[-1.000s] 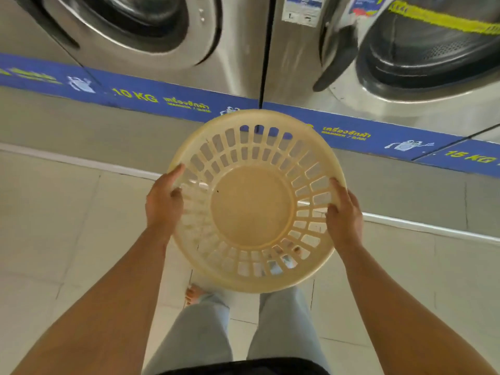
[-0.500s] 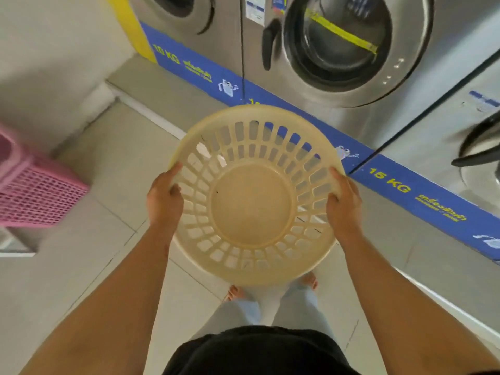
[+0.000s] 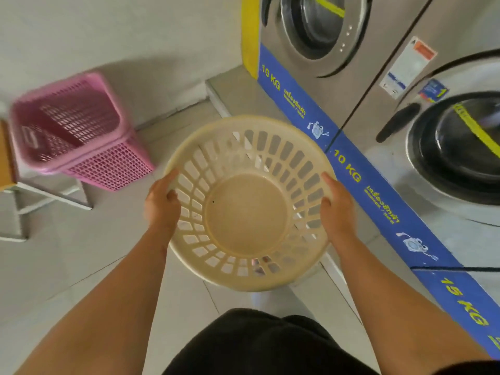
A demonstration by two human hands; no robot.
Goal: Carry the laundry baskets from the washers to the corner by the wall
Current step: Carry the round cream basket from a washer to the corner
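Observation:
A round cream laundry basket (image 3: pixel 246 215) with slotted sides is held level in front of my waist, above the floor, and it is empty. My left hand (image 3: pixel 162 204) grips its left rim and my right hand (image 3: pixel 335 209) grips its right rim. A pink rectangular mesh basket (image 3: pixel 89 158) stands on the floor at the upper left, close to the white wall (image 3: pixel 108 31). It is empty too and leans a little.
Steel front-load washers (image 3: pixel 324 36) on a blue-labelled plinth (image 3: pixel 351 171) run along the right. A raised grey step (image 3: pixel 232 96) meets the wall in the corner. A white metal frame (image 3: pixel 51 196) and a wooden edge stand at the far left.
My view has swung left: the washers slid to the right, and the wall, the corner and the whole pink basket came into sight. Both hands kept their grip on the cream basket.

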